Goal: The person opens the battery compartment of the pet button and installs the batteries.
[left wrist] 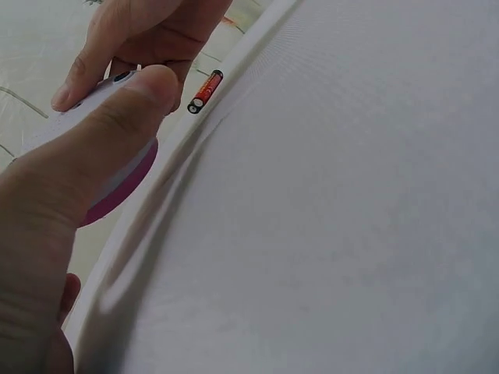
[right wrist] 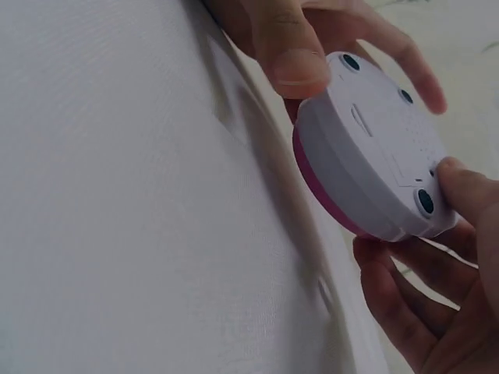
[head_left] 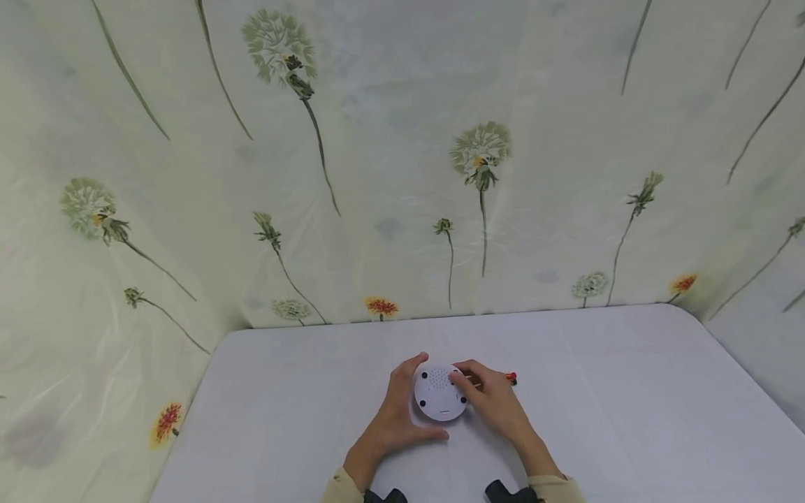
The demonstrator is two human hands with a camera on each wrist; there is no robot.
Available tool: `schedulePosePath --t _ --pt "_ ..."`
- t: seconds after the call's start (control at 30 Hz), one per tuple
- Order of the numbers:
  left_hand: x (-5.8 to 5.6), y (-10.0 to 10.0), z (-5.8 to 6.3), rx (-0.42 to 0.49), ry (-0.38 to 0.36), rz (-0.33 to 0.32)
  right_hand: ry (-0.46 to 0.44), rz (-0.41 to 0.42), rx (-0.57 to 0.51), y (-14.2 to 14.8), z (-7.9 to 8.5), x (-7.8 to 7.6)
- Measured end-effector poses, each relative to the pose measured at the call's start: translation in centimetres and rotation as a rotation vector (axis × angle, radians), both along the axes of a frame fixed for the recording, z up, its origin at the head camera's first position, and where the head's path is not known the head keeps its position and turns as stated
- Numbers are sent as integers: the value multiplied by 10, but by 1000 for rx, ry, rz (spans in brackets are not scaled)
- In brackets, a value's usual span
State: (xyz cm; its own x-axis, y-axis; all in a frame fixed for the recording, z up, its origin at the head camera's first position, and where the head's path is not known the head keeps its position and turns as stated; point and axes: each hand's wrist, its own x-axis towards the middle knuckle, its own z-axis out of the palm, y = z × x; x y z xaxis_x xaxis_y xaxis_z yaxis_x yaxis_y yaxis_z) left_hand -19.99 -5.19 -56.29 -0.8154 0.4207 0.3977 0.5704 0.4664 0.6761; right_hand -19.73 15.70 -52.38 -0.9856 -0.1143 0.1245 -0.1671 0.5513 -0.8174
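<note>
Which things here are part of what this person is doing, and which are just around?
Part of the job:
- white round device
- right hand, gripping it
- left hand, spread around its side
- red-and-black batteries, probably

Just around:
- white table covering
- flowered backdrop

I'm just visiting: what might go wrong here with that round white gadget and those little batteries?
The round white gadget might slip: the right hand pinches it at one edge, while the left hand is spread wide around the other side. The batteries could roll off if knocked, since they lie loose on the white-covered table, close to the right hand.
</note>
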Motion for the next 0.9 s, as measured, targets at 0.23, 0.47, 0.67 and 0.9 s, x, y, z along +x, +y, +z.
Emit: schedulePosePath --t 0.23,0.47,0.67,0.9 --pt "-2 0 -3 32 52 20 -39 -19 -23 -5 -2 1" --pt "-1 -2 2 8 -27 134 83 -6 87 -9 6 2" --pt "-3 -2 2 35 -125 152 272 168 219 -9 20 7" --pt "-5 -2 -1 -2 -162 152 304 206 349 -16 30 9"
